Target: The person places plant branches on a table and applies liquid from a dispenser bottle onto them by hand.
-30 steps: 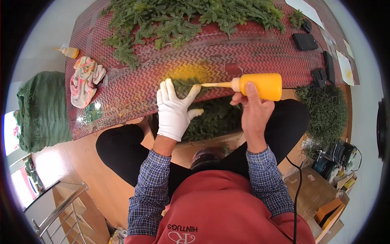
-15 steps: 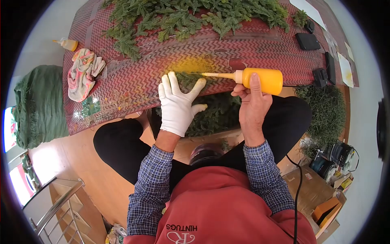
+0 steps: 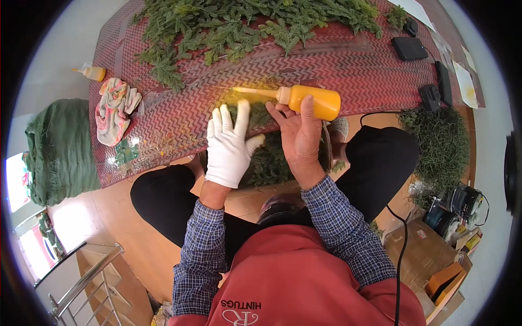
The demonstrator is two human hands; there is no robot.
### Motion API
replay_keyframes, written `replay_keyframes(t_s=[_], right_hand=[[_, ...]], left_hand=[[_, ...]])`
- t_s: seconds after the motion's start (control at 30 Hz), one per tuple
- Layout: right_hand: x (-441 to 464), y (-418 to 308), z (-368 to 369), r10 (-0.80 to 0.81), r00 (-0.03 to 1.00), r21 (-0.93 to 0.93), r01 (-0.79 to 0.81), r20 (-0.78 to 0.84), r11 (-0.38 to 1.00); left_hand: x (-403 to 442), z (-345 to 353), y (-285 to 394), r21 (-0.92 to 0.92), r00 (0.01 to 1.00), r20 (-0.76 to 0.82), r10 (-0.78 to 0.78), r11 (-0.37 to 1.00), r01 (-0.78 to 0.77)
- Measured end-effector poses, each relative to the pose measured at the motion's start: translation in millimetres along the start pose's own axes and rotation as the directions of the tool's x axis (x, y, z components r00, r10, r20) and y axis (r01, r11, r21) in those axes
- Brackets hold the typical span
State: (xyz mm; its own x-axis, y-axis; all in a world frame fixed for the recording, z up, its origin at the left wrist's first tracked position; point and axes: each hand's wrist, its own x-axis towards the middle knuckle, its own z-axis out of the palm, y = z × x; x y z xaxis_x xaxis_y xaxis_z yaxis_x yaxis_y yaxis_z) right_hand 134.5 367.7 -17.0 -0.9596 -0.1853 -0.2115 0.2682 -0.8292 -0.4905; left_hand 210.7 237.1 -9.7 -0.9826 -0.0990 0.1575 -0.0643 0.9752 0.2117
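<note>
My left hand [image 3: 227,149], in a white glove with yellowed fingertips, lies palm down at the table's near edge, fingers spread. Partly under and beside its fingers is a small green sprig [image 3: 258,115]. In my bare right hand [image 3: 302,136] is a bottle [image 3: 315,101] of yellow liquid, held on its side with the long nozzle pointing left. The nozzle's thin tip is above the yellow-stained patch of the table, just beyond the left fingertips. Below the edge, between the legs, green branches [image 3: 269,163] fill a container.
A pile of green branches [image 3: 234,27] covers the far side of the red patterned table [image 3: 348,68]. At left are a crumpled cloth [image 3: 114,111] and a smaller bottle [image 3: 92,71]. Black devices [image 3: 409,49] with cables sit at right, above more greenery [image 3: 437,146].
My right hand and the bottle have moved left, bringing the nozzle over the left fingertips. My left hand has shifted slightly left, with its thumb and index finger changing position.
</note>
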Motion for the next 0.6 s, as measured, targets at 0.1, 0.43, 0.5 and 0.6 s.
replay_keyframes(t_s=[0.1,0.43,0.5,0.6], right_hand=[[-1,-1,-4,-0.01,1.0,0.006,0.01,0.017,1.0],[6,-4,-12,0.009,0.995,-0.031,-0.006,0.099,1.0],[6,-4,-12,0.006,0.995,-0.025,-0.004,0.098,1.0],[5,-5,-10,0.013,0.997,-0.023,-0.011,0.071,1.0]], left_hand=[[2,1,-2,0.014,0.996,0.061,-0.069,0.998,0.068],[-21,-6,8,0.21,0.993,0.114,-0.003,0.978,-0.021],[-22,-3,5,0.188,0.996,0.09,0.008,0.982,-0.025],[-22,-1,1,0.132,0.997,0.076,0.003,0.991,-0.013]])
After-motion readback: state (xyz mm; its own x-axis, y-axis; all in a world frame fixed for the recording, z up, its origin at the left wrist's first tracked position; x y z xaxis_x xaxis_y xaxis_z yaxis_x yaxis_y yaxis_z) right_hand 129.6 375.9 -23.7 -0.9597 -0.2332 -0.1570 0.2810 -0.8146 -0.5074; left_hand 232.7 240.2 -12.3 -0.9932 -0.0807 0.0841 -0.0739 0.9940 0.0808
